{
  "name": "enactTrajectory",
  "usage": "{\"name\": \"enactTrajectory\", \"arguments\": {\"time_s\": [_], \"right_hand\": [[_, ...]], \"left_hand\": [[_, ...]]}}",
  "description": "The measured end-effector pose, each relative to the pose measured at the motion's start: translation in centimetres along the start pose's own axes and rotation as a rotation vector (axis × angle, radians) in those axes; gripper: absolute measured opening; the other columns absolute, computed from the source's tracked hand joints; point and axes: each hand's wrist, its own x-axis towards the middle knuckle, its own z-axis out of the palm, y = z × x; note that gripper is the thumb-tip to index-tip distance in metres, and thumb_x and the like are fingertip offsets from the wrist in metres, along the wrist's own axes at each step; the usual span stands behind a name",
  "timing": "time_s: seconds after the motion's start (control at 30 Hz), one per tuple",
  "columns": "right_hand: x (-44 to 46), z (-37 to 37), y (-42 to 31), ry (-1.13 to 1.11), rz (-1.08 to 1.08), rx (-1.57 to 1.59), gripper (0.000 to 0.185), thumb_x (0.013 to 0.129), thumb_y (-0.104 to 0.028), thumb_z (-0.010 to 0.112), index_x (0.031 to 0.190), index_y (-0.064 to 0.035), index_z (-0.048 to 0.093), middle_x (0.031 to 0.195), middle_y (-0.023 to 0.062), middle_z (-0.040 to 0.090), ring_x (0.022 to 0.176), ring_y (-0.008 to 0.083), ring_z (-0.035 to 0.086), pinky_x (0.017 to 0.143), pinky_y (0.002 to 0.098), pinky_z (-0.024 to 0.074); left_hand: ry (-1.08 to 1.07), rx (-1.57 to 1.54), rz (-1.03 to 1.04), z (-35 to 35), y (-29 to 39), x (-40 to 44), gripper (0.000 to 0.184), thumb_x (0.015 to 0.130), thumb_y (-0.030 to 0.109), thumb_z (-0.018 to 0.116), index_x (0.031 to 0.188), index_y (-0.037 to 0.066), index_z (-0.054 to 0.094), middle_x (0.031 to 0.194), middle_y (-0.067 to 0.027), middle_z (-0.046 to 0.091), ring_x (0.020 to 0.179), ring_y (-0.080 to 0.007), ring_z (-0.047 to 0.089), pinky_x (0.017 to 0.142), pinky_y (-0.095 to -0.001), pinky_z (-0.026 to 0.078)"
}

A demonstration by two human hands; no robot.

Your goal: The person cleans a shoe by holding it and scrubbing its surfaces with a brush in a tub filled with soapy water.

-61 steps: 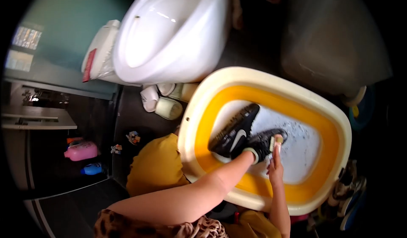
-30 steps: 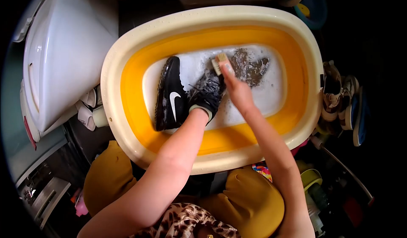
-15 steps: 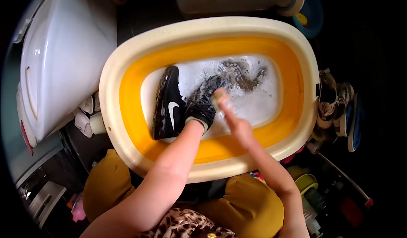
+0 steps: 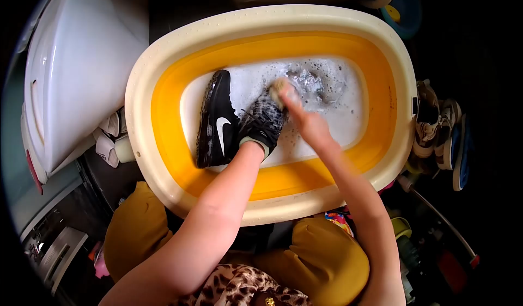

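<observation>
A cream and yellow tub (image 4: 272,210) holds soapy water with white suds. One black shoe (image 4: 219,121) with a white swoosh lies on its side at the tub's left. My left hand (image 4: 255,144) is inside the opening of the other black shoe (image 4: 264,118), its fingers hidden. Foam covers the front of that shoe. My right hand (image 4: 305,118), blurred by motion, grips a small brush (image 4: 278,91) against the foamy toe. Disturbed, bubbly water (image 4: 316,83) shows just beyond the brush.
A white toilet (image 4: 81,72) stands at the left, with pale slippers (image 4: 108,147) beside it. Several other shoes (image 4: 441,126) are right of the tub. A blue basin (image 4: 407,17) sits at the upper right, and a green container (image 4: 401,227) at the lower right.
The view has swung round over the tub since the oldest frame. My right hand with the brush has moved back and forth along the shoe; more suds now cover the water.
</observation>
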Motion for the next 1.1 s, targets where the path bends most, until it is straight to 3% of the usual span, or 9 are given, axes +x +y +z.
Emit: {"name": "enactTrajectory", "arguments": {"time_s": [0.3,0.43,0.63,0.73,0.83,0.93,0.97,1.03,1.1], "right_hand": [[-4.5,1.5,-0.5,-0.212,-0.011,0.193,0.051,0.091,-0.012,0.049,0.137,-0.0317,0.042,0.094,0.0284,0.060,0.080,0.0417,0.062,0.074,0.0407,0.0504],[2.9,0.0,0.6,0.141,-0.057,0.079,0.052,0.089,-0.015,0.049,0.136,-0.0352,0.040,0.078,0.0241,0.062,0.066,0.0368,0.062,0.059,0.0445,0.0484],[-5.7,3.4,-1.1,-0.161,-0.093,0.291,0.059,0.089,-0.003,0.051,0.141,-0.0279,0.038,0.118,0.0177,0.060,0.102,0.0217,0.061,0.087,0.0296,0.0472],[0.1,1.0,1.9,0.052,-0.157,0.306,0.049,0.094,-0.020,0.044,0.140,-0.0345,0.036,0.084,0.0229,0.063,0.071,0.0376,0.063,0.066,0.0418,0.0492],[2.5,0.3,0.7,0.125,-0.022,0.136,0.052,0.092,-0.016,0.048,0.139,-0.0331,0.037,0.082,0.0230,0.063,0.072,0.0401,0.062,0.067,0.0443,0.0492],[-3.5,1.9,-3.1,-0.144,0.104,0.369,0.055,0.090,-0.008,0.050,0.138,-0.0336,0.040,0.118,0.0231,0.057,0.106,0.0329,0.060,0.093,0.0327,0.0442],[-5.3,5.2,-2.0,0.221,-0.266,0.381,0.062,0.086,-0.011,0.054,0.139,-0.0361,0.037,0.078,0.0235,0.063,0.063,0.0373,0.063,0.061,0.0444,0.0507],[-5.1,3.9,0.2,-0.057,-0.131,0.205,0.060,0.088,-0.014,0.052,0.139,-0.0394,0.035,0.077,0.0220,0.063,0.063,0.0386,0.062,0.059,0.0464,0.0498],[-0.9,1.3,1.8,-0.089,-0.100,0.022,0.058,0.090,-0.018,0.048,0.140,-0.0426,0.031,0.075,0.0211,0.063,0.063,0.0383,0.062,0.059,0.0475,0.0484]], "left_hand": [[0.069,-0.035,0.038,1.8,-1.9,-0.3,0.039,0.093,0.028,0.038,0.124,0.009,0.052,0.124,-0.0144,0.055,0.113,-0.0277,0.053,0.093,-0.0356,0.043],[0.181,0.100,-0.025,0.0,1.1,-1.1,0.040,0.095,0.031,0.036,0.123,0.009,0.054,0.125,-0.0141,0.055,0.112,-0.0290,0.054,0.093,-0.0351,0.043],[-0.059,-0.018,-0.072,0.3,0.3,-0.7,0.040,0.095,0.023,0.035,0.130,0.008,0.047,0.129,-0.0162,0.051,0.117,-0.0274,0.051,0.098,-0.0323,0.040],[-0.059,-0.122,-0.123,-1.3,2.0,-0.3,0.041,0.095,0.018,0.034,0.133,0.007,0.044,0.132,-0.0172,0.049,0.119,-0.0266,0.049,0.100,-0.0310,0.038],[0.111,0.017,0.034,-0.5,1.7,-0.5,0.041,0.095,0.025,0.034,0.127,0.005,0.049,0.126,-0.0190,0.052,0.116,-0.0309,0.051,0.097,-0.0362,0.041],[-0.453,0.249,-0.159,0.2,1.2,0.4,0.042,0.091,0.024,0.038,0.129,0.007,0.046,0.132,-0.0158,0.046,0.123,-0.0247,0.043,0.102,-0.0324,0.035],[-0.562,0.323,-0.179,0.1,1.2,0.3,0.041,0.090,0.024,0.040,0.126,0.007,0.047,0.133,-0.0147,0.046,0.122,-0.0239,0.044,0.101,-0.0320,0.035],[-0.792,0.470,-0.191,-1.6,2.7,0.0,0.039,0.087,0.025,0.042,0.121,0.007,0.050,0.134,-0.0126,0.046,0.120,-0.0223,0.046,0.100,-0.0313,0.035],[-0.378,0.464,0.039,1.8,-1.3,0.7,0.043,0.090,0.025,0.039,0.129,0.008,0.045,0.135,-0.0118,0.045,0.124,-0.0217,0.043,0.103,-0.0321,0.033]]}}
